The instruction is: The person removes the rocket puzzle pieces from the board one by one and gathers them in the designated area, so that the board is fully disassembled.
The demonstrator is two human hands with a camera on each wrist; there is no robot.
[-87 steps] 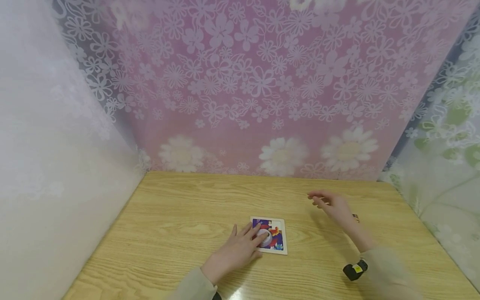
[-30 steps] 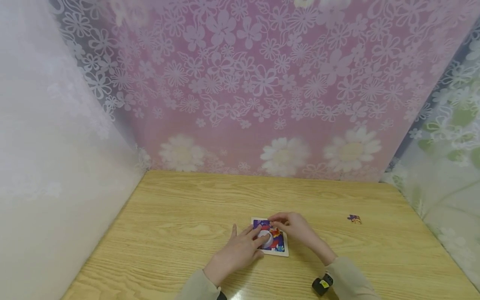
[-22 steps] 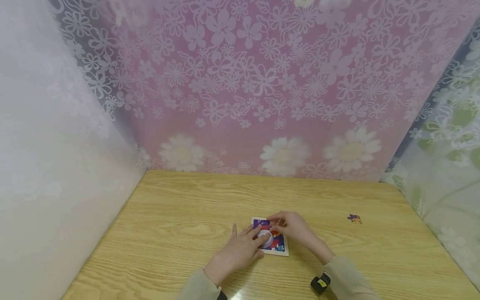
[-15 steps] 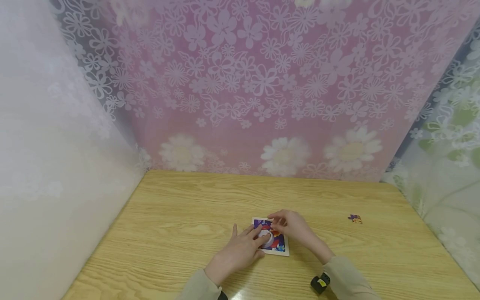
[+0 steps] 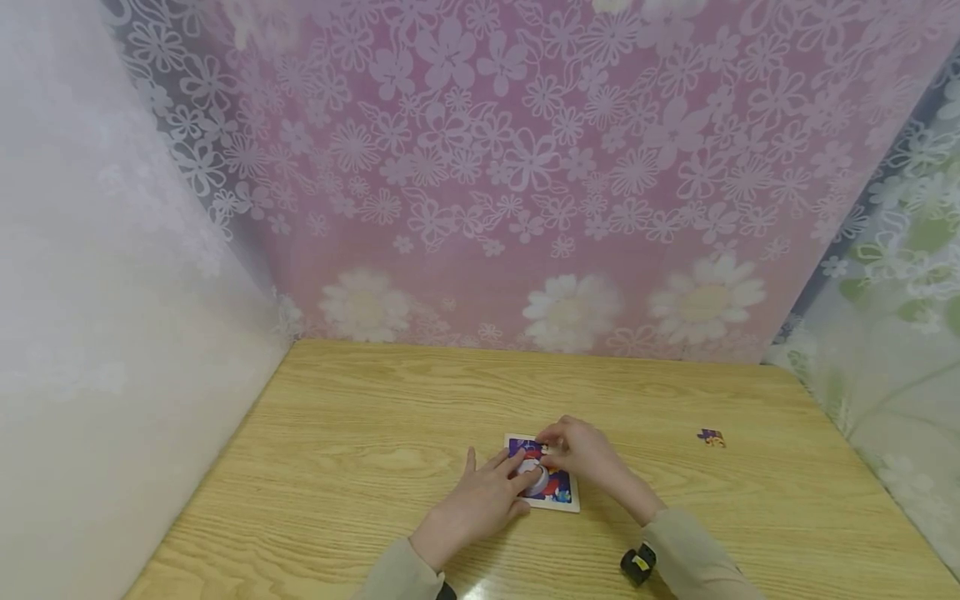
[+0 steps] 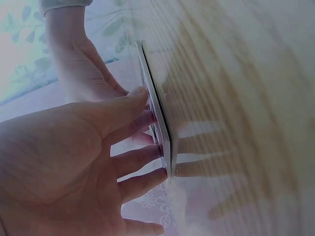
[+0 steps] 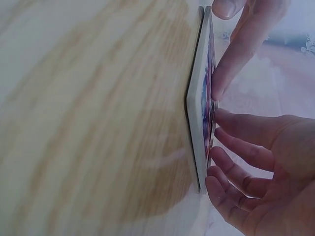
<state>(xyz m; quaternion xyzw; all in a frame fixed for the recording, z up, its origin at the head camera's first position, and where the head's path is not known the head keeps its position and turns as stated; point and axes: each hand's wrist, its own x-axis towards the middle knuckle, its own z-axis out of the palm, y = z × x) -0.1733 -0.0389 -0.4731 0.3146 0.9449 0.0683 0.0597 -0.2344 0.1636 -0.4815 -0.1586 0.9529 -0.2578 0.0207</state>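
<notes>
A small square jigsaw puzzle (image 5: 561,497) with a white frame and a purple, red and white picture lies flat on the table. My left hand (image 5: 476,500) rests across its left side, fingers spread and nearly straight, the fingertips on the picture. Over the upper right part, my right hand (image 5: 588,458) pinches a small puzzle piece (image 5: 545,449) between thumb and fingers, down at the puzzle's surface; the fingers hide most of it. In the right wrist view the right thumb and fingertips (image 7: 222,117) touch the picture side, near a left finger.
One loose puzzle piece (image 5: 712,437), purple and orange, lies on the wooden table (image 5: 375,417) to the right. A pink flowered backdrop (image 5: 480,208) stands behind the table, with pale sheets at the left and right.
My right hand has come from the right onto the puzzle's upper right part, uncovering the loose piece at the right. Lately its fingers shift only slightly. The left hand stays in place.
</notes>
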